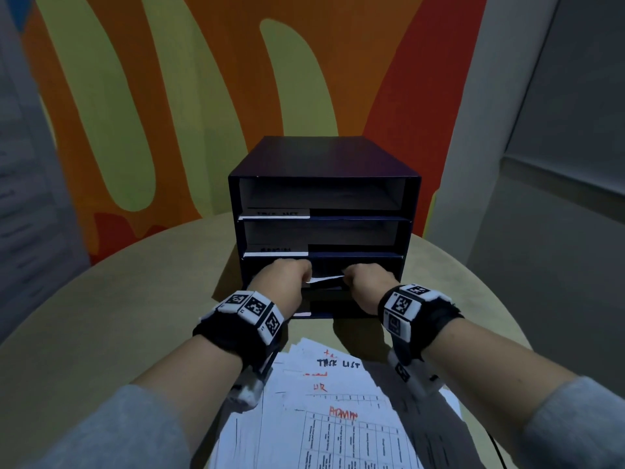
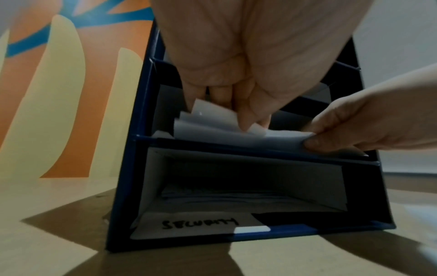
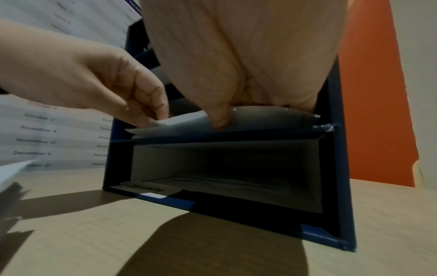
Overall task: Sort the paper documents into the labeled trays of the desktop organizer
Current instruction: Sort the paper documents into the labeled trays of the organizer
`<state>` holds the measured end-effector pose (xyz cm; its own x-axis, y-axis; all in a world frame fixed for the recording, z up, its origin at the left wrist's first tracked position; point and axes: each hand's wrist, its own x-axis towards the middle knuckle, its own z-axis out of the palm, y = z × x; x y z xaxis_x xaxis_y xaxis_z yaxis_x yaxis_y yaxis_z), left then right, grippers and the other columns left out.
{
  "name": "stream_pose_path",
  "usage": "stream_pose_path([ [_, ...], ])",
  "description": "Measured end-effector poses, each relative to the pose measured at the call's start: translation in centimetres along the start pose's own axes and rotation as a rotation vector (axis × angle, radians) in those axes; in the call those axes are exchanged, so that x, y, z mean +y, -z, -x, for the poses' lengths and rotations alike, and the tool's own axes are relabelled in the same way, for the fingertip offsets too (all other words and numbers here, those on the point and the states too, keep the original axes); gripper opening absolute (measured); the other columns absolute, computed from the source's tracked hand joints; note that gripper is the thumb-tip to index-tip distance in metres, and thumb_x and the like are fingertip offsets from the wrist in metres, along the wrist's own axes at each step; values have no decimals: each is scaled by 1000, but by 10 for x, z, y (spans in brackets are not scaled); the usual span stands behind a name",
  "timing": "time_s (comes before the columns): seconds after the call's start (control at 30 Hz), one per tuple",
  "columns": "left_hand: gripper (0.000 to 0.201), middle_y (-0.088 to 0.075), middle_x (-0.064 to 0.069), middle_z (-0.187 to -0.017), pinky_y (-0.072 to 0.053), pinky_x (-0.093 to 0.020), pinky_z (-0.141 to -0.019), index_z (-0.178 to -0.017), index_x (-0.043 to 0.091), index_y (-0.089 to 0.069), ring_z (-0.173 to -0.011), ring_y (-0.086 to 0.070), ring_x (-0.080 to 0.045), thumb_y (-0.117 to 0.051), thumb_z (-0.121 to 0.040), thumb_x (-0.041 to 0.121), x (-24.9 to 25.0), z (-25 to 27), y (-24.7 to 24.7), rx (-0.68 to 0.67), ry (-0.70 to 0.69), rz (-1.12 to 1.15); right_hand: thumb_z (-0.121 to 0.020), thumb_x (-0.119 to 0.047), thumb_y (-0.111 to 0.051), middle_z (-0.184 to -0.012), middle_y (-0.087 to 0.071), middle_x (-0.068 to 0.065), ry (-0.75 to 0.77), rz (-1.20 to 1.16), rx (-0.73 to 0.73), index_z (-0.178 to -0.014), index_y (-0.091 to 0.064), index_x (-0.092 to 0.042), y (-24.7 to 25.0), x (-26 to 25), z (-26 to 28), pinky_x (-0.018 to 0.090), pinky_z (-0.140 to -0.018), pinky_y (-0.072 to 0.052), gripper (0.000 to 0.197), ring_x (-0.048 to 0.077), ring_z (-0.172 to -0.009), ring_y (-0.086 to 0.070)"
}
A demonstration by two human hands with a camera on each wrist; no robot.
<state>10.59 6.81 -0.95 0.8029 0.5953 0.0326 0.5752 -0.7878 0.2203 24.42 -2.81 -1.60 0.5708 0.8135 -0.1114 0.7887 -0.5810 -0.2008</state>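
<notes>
Head view shows a round bench point(image 1: 111, 319) carrying a dark blue organizer point(image 1: 324, 184) of four stacked trays; a loose pile of papers point(image 1: 324, 411) lies nearer the person; both hands reach into the third tray from the top; the left hand point(image 1: 282, 279) pinches a curled white sheet point(image 2: 212, 123) and the right hand point(image 1: 367, 277) pinches its other end; the bottom tray label point(image 2: 198, 224) reads roughly "SECURITY".
</notes>
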Motion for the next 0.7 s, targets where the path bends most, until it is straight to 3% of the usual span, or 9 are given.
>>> stream_pose_path([
  [0.07,40,-60,-6,-118,-52,-36,-87,-120,18,-60,-103,-60,-27,-49,-87,-2,-6,-5,-5,-31,-13,-60,-96,-7,-41,-116,-62,12,-18,16,-8,-125,-59,-20,-1,-2,-7,39,-91,-50,36,34,-105,-60],
  [0.13,28,-63,-7,-114,-53,-38,-86,-117,18,-62,-100,-61,-27,-48,-94,11,-12,-8,-11,-2,-27,-76,-96,-6,-42,-99,-62,11,-37,28,-29,-116,-62,-13,-4,-3,-17,37,-81,-51,29,32,-94,-63],
  [0.2,27,-63,-8,-111,-51,-38,-86,-116,15,-61,-100,-60,-28,-43,-100,27,-17,-10,-17,13,-27,-53,-98,-7,-41,-100,-62,13,-74,38,-97,-114,-63,-6,-6,-4,-26,36,-83,-50,27,32,-98,-63],
  [0.3,30,-58,-7,-92,-44,-31,-74,-94,11,-55,-89,-57,-26,-37,-103,34,-19,-17,-20,-8,-1,-39,-101,-11,-38,-96,-62,11,-93,152,-166,-109,-61,-2,-2,-9,-35,32,-80,-44,26,29,-99,-60],
  [0.37,32,-54,-7,-86,-39,-30,-70,-85,11,-51,-81,-53,-24,-35,-104,33,-18,-22,-19,-16,17,-18,-102,-13,-38,-84,-52,7,-103,195,-161,-101,-57,-6,-1,-9,-39,30,-77,-39,21,24,-90,-52],
  [0.4,33,-54,-8,-86,-38,-30,-70,-86,10,-53,-81,-53,-25,-35,-104,30,-17,-24,-18,-28,17,-28,-102,-15,-38,-87,-51,7,-108,206,-185,-103,-58,-7,-7,-5,-49,31,-78,-39,21,22,-89,-49],
  [0.5,36,-57,-13,-92,-39,-32,-73,-102,-2,-62,-93,-56,-30,-32,-104,18,-13,-28,-16,-103,13,-106,-101,-27,-41,-101,-55,2,-105,210,-219,-126,-55,-13,-28,13,-84,30,-77,-40,32,16,-85,-50],
  [0.6,36,-58,-17,-115,-43,-33,-82,-116,-4,-60,-108,-56,-32,-30,-104,12,-8,-34,-17,-183,52,-169,-102,-20,-37,-88,-55,7,8,140,-131,-124,-52,-18,-9,4,-54,30,-69,-40,27,21,-74,-50],
  [0.7,35,-58,-16,-123,-43,-32,-81,-120,-2,-61,-112,-57,-31,-32,-102,9,-7,-41,-23,-267,75,-250,-105,-18,-31,-71,-43,1,73,107,-101,-119,-53,-16,1,1,-39,25,-55,-35,26,21,-69,-48],
])
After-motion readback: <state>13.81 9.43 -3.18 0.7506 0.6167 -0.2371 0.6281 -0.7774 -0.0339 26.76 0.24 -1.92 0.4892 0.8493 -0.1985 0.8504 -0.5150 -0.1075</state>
